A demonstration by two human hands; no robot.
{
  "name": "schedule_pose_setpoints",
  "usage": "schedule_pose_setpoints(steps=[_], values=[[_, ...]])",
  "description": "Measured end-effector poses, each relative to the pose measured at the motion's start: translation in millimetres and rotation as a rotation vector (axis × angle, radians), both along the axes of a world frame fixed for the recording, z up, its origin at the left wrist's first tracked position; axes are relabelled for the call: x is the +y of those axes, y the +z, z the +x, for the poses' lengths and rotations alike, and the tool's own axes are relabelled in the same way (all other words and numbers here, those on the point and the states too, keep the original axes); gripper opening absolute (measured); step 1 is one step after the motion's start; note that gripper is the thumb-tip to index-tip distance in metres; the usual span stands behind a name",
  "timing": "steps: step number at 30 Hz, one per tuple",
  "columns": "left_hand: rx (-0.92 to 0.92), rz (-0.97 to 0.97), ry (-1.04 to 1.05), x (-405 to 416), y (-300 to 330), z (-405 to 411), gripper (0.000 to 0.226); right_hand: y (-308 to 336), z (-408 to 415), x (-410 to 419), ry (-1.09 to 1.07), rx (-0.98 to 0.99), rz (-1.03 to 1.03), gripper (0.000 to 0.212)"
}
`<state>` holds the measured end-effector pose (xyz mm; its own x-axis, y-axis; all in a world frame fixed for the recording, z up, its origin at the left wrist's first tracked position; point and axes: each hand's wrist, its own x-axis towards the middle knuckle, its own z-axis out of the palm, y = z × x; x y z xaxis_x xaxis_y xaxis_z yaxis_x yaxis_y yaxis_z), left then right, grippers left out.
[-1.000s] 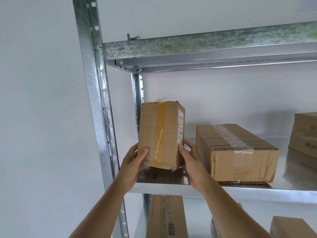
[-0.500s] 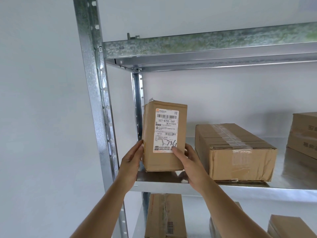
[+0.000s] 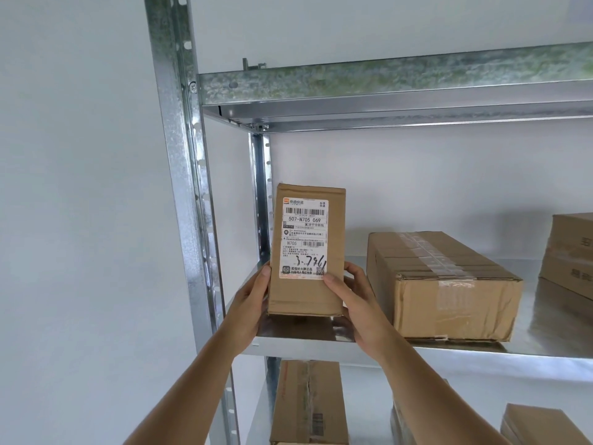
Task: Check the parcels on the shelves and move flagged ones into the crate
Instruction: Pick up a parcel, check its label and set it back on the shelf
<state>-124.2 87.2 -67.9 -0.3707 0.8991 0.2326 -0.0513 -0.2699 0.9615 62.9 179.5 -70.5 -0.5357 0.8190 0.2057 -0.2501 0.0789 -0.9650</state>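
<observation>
A small brown cardboard parcel [image 3: 333, 293] stands upright at the left end of the metal shelf [image 3: 321, 343], its white shipping label with barcode and handwritten digits facing me. My left hand [image 3: 248, 300] grips its lower left edge. My right hand [image 3: 353, 293] grips its lower right edge, thumb on the label's corner. Whether the bottom rests on the shelf or hovers just above it, I cannot tell. No crate is in view.
A larger taped carton [image 3: 449, 297] lies on the same shelf to the right, with another box [image 3: 571, 252] at the far right edge. On the shelf below lie several parcels [image 3: 309, 403]. A steel upright [image 3: 183, 187] stands left; an upper shelf beam [image 3: 385, 81] runs overhead.
The parcel has been turned in my hands from its taped side to its labelled side, which now faces me squarely; both hands kept their hold low on its edges.
</observation>
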Motion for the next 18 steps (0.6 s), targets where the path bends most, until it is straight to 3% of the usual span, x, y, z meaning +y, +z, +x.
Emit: schedule_pose_setpoints(steps=[18], values=[[0.048,-0.002,0.038,2.9,-1.7,-3.2,0.056,5.4,1.6,-5.0,0.031,0.038,0.055,0.074]])
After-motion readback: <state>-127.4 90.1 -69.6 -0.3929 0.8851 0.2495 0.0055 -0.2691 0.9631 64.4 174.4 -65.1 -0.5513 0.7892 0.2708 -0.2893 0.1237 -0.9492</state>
